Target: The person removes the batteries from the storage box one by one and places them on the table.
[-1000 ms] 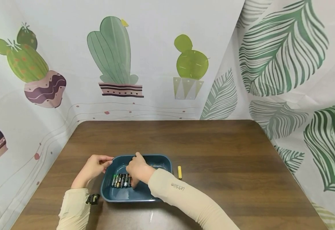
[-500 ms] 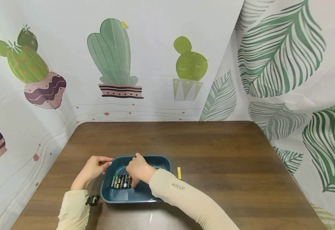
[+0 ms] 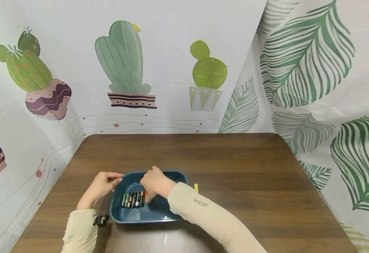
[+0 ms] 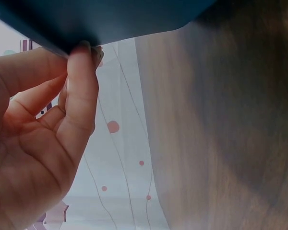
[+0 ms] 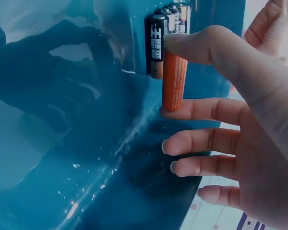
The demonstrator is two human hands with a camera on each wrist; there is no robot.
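My left hand (image 3: 101,185) pinches the back left rim of a dark blue tray (image 3: 134,218); in the left wrist view, thumb and fingers (image 4: 81,91) meet at its edge. Inside the tray's left half, a row of several batteries (image 3: 132,199) lies side by side. My right hand (image 3: 155,183) reaches into the tray at the right end of that row. Between its thumb and index finger it holds an orange battery (image 5: 173,81), close beside a black battery (image 5: 156,48) in the right wrist view. Its other fingers are spread apart.
A yellow battery (image 3: 196,188) lies on the brown wooden table (image 3: 251,175) to the right of the tray, partly hidden by the right sleeve (image 3: 200,207). Behind the table hangs a white cloth (image 3: 172,63) printed with cacti and leaves.
My right hand has shifted slightly right and away from the row, so the row's right end shows more. The sleeve now covers more of the yellow battery. The left hand keeps its grip.
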